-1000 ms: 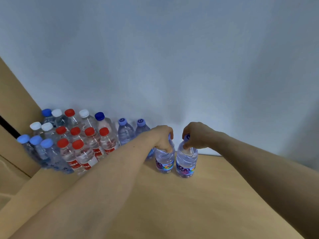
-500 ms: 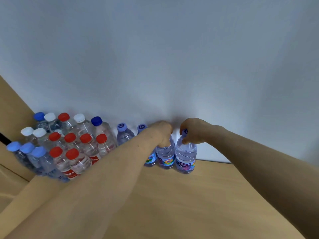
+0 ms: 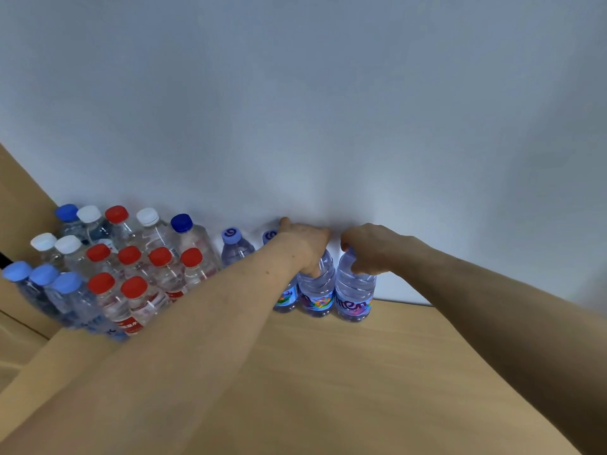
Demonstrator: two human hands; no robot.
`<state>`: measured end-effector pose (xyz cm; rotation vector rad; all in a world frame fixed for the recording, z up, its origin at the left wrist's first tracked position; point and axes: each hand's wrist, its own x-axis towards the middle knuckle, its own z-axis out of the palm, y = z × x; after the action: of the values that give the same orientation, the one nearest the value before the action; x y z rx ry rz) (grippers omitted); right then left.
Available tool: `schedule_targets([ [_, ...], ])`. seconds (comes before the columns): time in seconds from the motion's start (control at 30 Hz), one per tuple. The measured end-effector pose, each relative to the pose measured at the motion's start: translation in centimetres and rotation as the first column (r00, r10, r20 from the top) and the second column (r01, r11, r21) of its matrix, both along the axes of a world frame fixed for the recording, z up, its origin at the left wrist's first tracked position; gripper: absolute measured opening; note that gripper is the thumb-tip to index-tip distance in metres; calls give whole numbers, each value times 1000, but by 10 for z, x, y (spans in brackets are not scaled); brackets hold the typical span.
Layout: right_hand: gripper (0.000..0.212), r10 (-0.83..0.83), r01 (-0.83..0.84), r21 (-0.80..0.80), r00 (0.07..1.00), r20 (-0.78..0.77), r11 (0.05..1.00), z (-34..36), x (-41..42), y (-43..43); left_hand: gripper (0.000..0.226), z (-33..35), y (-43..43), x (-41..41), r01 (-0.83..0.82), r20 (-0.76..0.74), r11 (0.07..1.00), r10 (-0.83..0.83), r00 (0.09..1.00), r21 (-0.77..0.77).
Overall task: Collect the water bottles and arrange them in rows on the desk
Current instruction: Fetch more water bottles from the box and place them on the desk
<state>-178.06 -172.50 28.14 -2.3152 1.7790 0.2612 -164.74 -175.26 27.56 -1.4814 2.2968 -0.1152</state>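
Reaching across the desk (image 3: pixel 328 382), left hand (image 3: pixel 307 246) curls over the top of one purple-labelled bottle (image 3: pixel 317 292); right hand (image 3: pixel 372 251) pinches the neck of the neighbouring bottle (image 3: pixel 354 290). Both stand upright, side by side, at the wall (image 3: pixel 328 126).

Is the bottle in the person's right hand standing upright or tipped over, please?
Upright. The bottle stands on its base on the desk, with the right hand gripping its top.
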Motion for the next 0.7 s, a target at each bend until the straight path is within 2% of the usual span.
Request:
schedule_targets([
  [0.17,44,-26,27,27,999,-19,999,-1,3,1,46,0,-3,0,46,3,999,-46,999,-15],
  [0.3,63,-46,52,76,996,-73,996,-3,6,8,49,-1,-4,0,57,-1,998,-57,998,-12],
  [0.57,45,-47,41,-76,995,-84,996,-8,11,16,49,-3,-5,2,97,3,995,-97,995,-39],
  [0.7,42,-73,65,-88,994,-85,994,-6,15,16,48,-5,-6,2,98,11,994,-98,995,-55],
])
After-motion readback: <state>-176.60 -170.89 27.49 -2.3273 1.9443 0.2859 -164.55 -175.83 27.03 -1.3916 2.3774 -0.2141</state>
